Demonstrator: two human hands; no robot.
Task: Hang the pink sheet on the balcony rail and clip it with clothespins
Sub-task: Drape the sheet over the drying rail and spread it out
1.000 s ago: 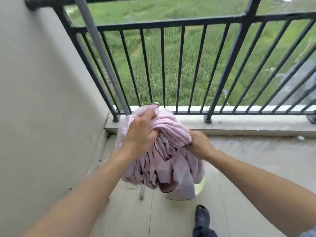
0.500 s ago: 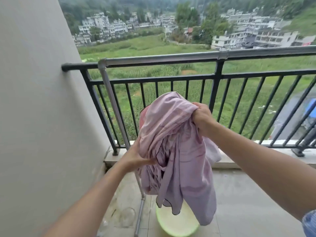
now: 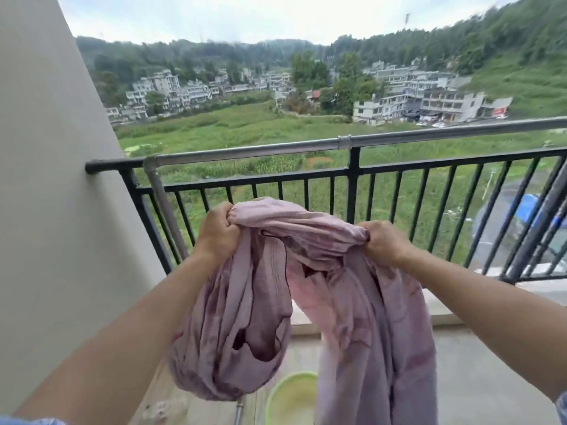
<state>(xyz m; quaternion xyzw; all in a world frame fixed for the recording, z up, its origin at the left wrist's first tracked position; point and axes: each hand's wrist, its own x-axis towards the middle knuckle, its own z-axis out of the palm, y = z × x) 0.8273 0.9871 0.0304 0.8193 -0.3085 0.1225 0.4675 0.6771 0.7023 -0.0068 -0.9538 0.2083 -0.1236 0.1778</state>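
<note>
Head view: your left hand (image 3: 216, 237) and right hand (image 3: 383, 243) grip the bunched pink sheet (image 3: 346, 302), fingers curled tight; not yet over the balcony rail (image 3: 245, 152), unclipped.

A plain grey wall (image 3: 46, 210) stands at 9 o'clock, and a pale concrete floor (image 3: 478, 372) shows at 5 o'clock. Out past the balcony, at 12 o'clock, lies a big green field (image 3: 245, 127) with white houses (image 3: 429, 99) behind it. Tree-covered hills (image 3: 491, 41) rise at 1 o'clock under a bright, cloudy sky (image 3: 245, 16).
</note>
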